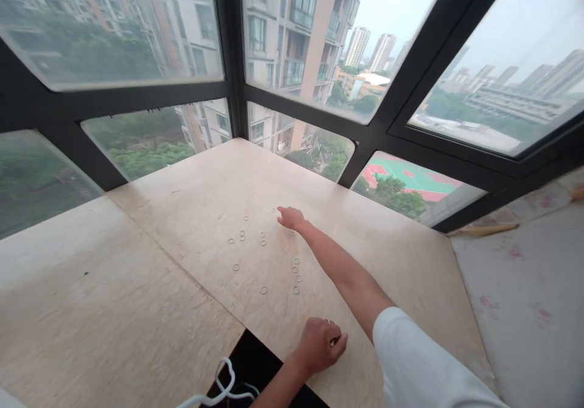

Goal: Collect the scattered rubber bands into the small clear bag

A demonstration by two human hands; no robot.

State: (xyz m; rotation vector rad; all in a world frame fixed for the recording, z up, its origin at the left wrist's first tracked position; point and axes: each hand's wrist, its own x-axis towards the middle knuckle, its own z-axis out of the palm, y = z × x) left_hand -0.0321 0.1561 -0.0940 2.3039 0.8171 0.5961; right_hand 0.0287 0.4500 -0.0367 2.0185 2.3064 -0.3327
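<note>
Small thin rings lie scattered on the beige stone sill, among them a ring [264,290] near the front, a ring [236,267] to the left and a short row with a ring [296,278] at the right. My right hand [291,218] reaches far out over the sill, index finger stretched and thumb apart. Just beyond its fingertip lies a single ring [274,210]. Close to the front edge, my left hand [319,344] is curled with thumb against fingers; whatever it may hold is hidden. A thin band shows on one of its fingers.
Dark-framed windows [235,55] border the stone sill [182,311] on the far sides. A white cable [224,390] loops over a black surface [255,350] at the front. Floral wall covering [524,298] is at the right. A seam crosses the sill at the left.
</note>
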